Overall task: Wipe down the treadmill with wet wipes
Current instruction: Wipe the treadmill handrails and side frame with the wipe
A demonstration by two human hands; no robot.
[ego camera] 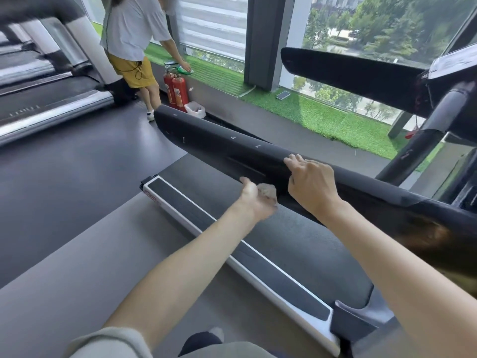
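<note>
The left grip (255, 200) clasps a crumpled wet wipe (267, 191) just under the black handrail (219, 140). The right grip (311, 182) curls over that handrail, just beside the wipe. The treadmill belt (296, 236) lies below both.

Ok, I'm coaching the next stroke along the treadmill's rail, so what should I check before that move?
1. Wipe in hand: the left hand grips the crumpled whitish wet wipe: ok.
2. Bracing: the right hand curls over the long black padded handrail: ok.
3. Wipe touching the handrail: blurred, cannot tell.
4. Wipe wet enough: cannot tell.
5. Handrail's top free of objects toward its far end: ok.
6. The bystander in a white shirt stands apart, by the window: ok.
</note>
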